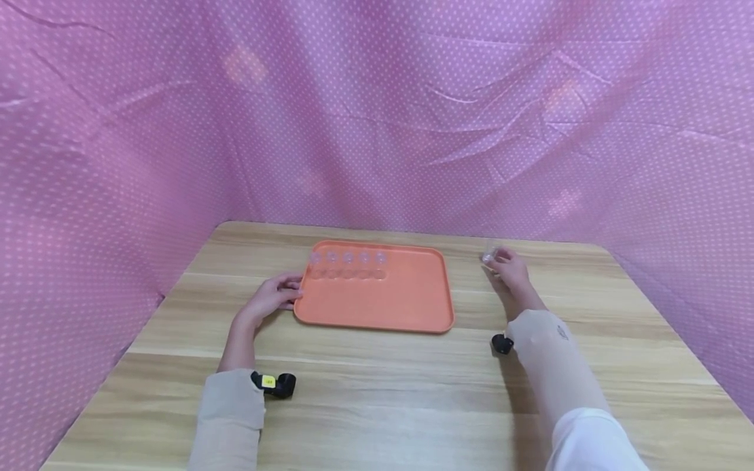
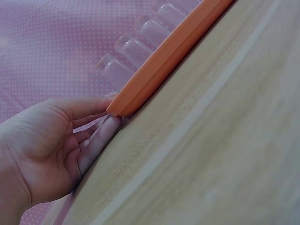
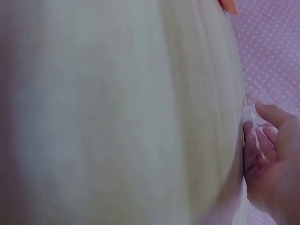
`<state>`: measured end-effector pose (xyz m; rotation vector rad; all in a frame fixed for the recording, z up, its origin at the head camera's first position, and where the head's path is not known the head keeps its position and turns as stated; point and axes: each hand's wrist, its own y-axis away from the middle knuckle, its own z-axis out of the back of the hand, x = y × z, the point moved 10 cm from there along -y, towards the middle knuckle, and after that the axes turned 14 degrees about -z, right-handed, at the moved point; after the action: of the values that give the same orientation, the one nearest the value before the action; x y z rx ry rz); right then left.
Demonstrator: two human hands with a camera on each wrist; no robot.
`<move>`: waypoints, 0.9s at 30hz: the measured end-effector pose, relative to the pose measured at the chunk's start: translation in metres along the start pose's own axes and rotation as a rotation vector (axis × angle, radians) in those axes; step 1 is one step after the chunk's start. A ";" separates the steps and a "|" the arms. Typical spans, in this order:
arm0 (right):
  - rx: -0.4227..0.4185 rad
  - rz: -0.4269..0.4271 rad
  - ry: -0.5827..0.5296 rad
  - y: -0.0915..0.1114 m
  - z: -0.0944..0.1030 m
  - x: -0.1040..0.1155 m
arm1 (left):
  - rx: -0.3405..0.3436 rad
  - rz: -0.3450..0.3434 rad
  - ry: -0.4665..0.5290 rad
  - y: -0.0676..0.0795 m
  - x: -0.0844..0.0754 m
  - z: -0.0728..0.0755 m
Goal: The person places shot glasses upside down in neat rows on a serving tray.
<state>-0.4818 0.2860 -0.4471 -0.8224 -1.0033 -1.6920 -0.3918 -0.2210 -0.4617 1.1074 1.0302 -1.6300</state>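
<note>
An orange tray [image 1: 406, 294] lies on the wooden table, and my left hand [image 1: 274, 298] grips its left edge. In the left wrist view the fingers of the left hand [image 2: 47, 145] pinch the end of the tray [image 2: 161, 63]. A row of several small clear cups [image 1: 348, 257] stands along the tray's far left part. Off to the tray's right, my right hand [image 1: 510, 268] holds another small clear cup [image 1: 489, 255] between thumb and fingers. That clear cup [image 3: 249, 114] is low at the tabletop in the right wrist view, partly hidden by the right hand [image 3: 274, 159].
The wooden table [image 1: 365, 392] extends around the tray on all sides. Pink dotted cloth [image 1: 365, 131] hangs behind the table and along both sides. A small black camera [image 1: 285, 385] sits on the left wrist, another black camera [image 1: 502, 343] on the right.
</note>
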 end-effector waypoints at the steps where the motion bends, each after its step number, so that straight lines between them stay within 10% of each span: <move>1: -0.004 0.000 0.008 0.000 0.000 0.000 | 0.002 -0.001 -0.002 0.000 0.000 0.000; 27: -0.096 -0.023 0.088 0.000 0.000 0.003 | -0.001 0.015 -0.004 0.002 -0.003 -0.001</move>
<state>-0.4822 0.2845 -0.4447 -0.7942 -0.8806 -1.7917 -0.3887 -0.2204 -0.4589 1.1083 1.0175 -1.6197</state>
